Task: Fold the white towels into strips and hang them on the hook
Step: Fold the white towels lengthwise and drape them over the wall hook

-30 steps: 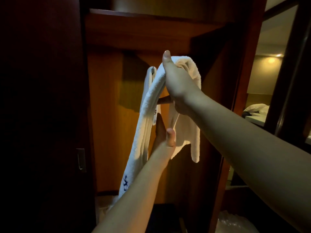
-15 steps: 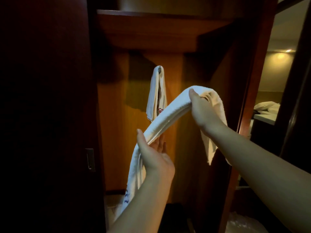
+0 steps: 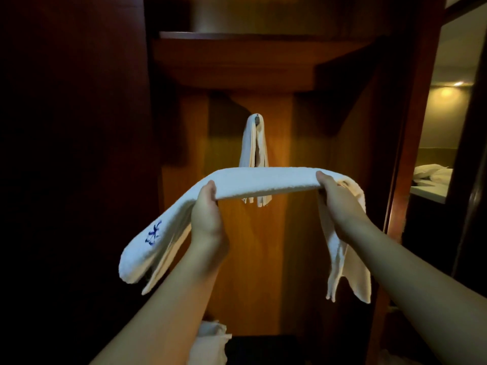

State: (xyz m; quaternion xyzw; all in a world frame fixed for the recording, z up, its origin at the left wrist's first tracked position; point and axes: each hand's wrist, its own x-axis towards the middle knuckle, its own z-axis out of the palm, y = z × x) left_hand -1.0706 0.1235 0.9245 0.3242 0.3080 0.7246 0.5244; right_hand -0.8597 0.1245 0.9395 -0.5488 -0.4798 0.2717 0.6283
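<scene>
Dark wood closet, one towel on hook [image 3: 256, 118] | left hand [image 3: 208, 219] and right hand [image 3: 340, 201] each grip strip [image 3: 263, 180], held flat below hook | strip looks soft, light, floppy; ends droop | best held near middle, so it drapes evenly.

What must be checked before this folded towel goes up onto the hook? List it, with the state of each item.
1. Left hand grips the folded towel strip: ok.
2. Right hand grips the strip: ok.
3. Strip stays folded between the hands: ok; the layers at both hanging ends are splaying apart.
4. Strip is level, ends hanging on both sides: ok.
5. Hook has room: cannot tell; a hung towel already drapes over it.
6. Path up to the hook under the wooden shelf is free: ok.
</scene>
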